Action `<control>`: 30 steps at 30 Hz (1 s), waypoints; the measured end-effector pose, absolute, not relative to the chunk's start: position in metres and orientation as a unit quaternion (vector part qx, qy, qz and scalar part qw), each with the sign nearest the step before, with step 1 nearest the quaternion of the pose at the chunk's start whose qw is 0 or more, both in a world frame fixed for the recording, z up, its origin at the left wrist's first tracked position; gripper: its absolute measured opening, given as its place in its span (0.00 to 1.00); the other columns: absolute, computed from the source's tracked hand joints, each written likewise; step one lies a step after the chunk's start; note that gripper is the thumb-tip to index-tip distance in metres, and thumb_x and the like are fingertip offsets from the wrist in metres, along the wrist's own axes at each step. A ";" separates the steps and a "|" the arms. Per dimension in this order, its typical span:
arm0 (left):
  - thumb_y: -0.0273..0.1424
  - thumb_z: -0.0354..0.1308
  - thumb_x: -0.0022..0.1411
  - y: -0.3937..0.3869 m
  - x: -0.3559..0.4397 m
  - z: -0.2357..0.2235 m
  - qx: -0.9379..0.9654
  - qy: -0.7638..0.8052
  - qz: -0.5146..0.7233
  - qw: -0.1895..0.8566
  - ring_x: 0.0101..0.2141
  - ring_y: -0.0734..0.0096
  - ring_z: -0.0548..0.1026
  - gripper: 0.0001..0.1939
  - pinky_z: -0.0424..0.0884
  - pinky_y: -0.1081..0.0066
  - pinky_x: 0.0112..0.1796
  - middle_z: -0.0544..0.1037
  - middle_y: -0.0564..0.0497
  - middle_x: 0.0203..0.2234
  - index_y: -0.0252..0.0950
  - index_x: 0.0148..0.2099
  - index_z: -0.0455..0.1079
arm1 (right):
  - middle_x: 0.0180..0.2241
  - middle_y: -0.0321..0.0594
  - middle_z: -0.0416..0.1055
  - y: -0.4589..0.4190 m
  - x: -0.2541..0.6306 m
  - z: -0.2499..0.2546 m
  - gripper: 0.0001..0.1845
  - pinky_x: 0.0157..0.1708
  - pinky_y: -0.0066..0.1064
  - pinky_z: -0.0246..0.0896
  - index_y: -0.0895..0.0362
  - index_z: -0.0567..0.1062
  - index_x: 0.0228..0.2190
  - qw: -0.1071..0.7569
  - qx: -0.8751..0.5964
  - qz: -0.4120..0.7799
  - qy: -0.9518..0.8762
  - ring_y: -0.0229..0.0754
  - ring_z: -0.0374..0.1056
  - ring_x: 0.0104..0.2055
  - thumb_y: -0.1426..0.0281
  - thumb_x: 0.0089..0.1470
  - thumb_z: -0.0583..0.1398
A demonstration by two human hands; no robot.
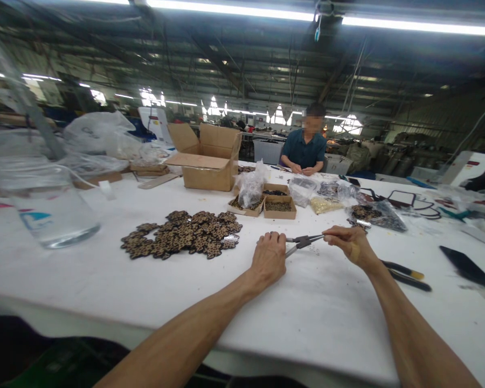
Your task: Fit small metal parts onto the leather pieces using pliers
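My left hand [269, 257] is closed in a fist around the handles of small metal pliers [303, 242], held just above the white table [105, 275]. The pliers point right, and my right hand [347, 241] pinches at their tip; what sits between those fingers is too small to make out. A pile of dark, patterned flat pieces [184, 234] lies on the table left of my left hand. Tiny loose bits lie under the pliers.
An open cardboard box [208, 156], small trays of parts [278, 206] and plastic bags [251, 186] stand behind. A clear jar [44, 202] is at left. Black-handled pliers [406, 274] and a dark phone [469, 267] lie at right. A person in a dark shirt [305, 151] sits opposite.
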State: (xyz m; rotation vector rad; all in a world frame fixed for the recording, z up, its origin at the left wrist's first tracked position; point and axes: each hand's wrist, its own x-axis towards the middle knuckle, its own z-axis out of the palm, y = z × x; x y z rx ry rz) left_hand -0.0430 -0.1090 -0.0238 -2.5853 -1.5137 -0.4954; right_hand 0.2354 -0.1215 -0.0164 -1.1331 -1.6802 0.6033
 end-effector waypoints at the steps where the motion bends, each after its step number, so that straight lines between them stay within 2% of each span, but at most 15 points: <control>1: 0.20 0.55 0.52 -0.109 -0.043 -0.024 -0.850 -0.497 -0.164 0.054 0.49 0.56 0.68 0.25 0.65 0.59 0.51 0.72 0.42 0.49 0.36 0.54 0.64 | 0.30 0.41 0.77 -0.121 0.235 -0.017 0.15 0.33 0.35 0.66 0.55 0.85 0.37 0.493 -0.467 0.250 -0.690 0.44 0.69 0.32 0.57 0.54 0.67; 7: 0.21 0.56 0.51 -0.106 -0.043 -0.026 -0.855 -0.491 -0.158 0.059 0.49 0.55 0.68 0.26 0.64 0.59 0.50 0.71 0.41 0.49 0.35 0.54 0.63 | 0.29 0.42 0.77 -0.119 0.237 -0.018 0.18 0.32 0.35 0.66 0.56 0.85 0.36 0.482 -0.475 0.249 -0.693 0.45 0.70 0.32 0.55 0.53 0.68; 14: 0.25 0.58 0.50 -0.106 -0.041 -0.028 -0.861 -0.490 -0.121 0.065 0.50 0.51 0.67 0.25 0.61 0.53 0.52 0.69 0.37 0.50 0.32 0.53 0.64 | 0.30 0.44 0.78 -0.108 0.244 -0.037 0.20 0.31 0.35 0.67 0.57 0.85 0.37 0.465 -0.500 0.274 -0.678 0.45 0.70 0.31 0.54 0.50 0.69; 18: 0.24 0.59 0.50 -0.105 -0.042 -0.030 -0.865 -0.488 -0.108 0.041 0.52 0.48 0.65 0.25 0.62 0.52 0.52 0.68 0.35 0.52 0.31 0.53 0.64 | 0.28 0.43 0.78 -0.107 0.244 -0.043 0.23 0.27 0.33 0.64 0.58 0.85 0.36 0.431 -0.528 0.287 -0.673 0.44 0.70 0.28 0.52 0.48 0.69; 24: 0.22 0.59 0.48 -0.102 -0.044 -0.031 -0.884 -0.460 -0.086 0.012 0.55 0.44 0.62 0.28 0.64 0.52 0.53 0.67 0.30 0.53 0.29 0.54 0.63 | 0.27 0.42 0.77 -0.107 0.243 -0.044 0.22 0.30 0.33 0.64 0.59 0.84 0.35 0.410 -0.530 0.286 -0.685 0.44 0.69 0.29 0.52 0.52 0.67; 30: 0.21 0.58 0.49 -0.094 -0.051 -0.035 -0.864 -0.494 -0.103 -0.004 0.52 0.49 0.63 0.30 0.68 0.56 0.50 0.67 0.34 0.52 0.32 0.57 0.61 | 0.29 0.44 0.80 -0.098 0.247 -0.056 0.19 0.31 0.36 0.65 0.58 0.84 0.34 0.381 -0.547 0.212 -0.715 0.48 0.71 0.31 0.54 0.55 0.64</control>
